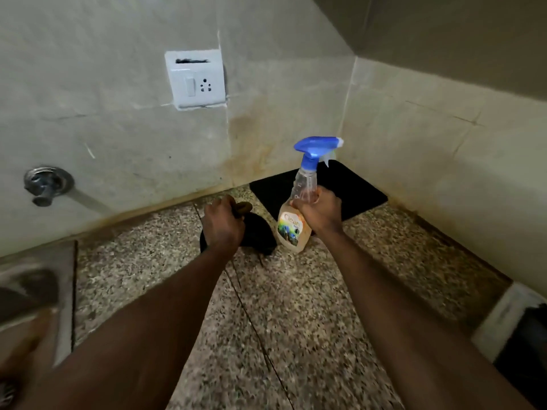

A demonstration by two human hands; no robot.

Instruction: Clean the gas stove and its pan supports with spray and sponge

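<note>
Gripping a spray bottle by its clear neck, the right hand holds it upright on a speckled granite counter.
Blue trigger on top, pale orange body; the left hand clutches a dark rounded object just beside it.

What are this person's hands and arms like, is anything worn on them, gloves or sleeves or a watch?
Nothing worn shows. The left hand and right hand are bare: no gloves, no rings to be seen. The left forearm and right forearm are bare down to the picture's edge: no sleeves, no watch or bracelet at either wrist.
</note>
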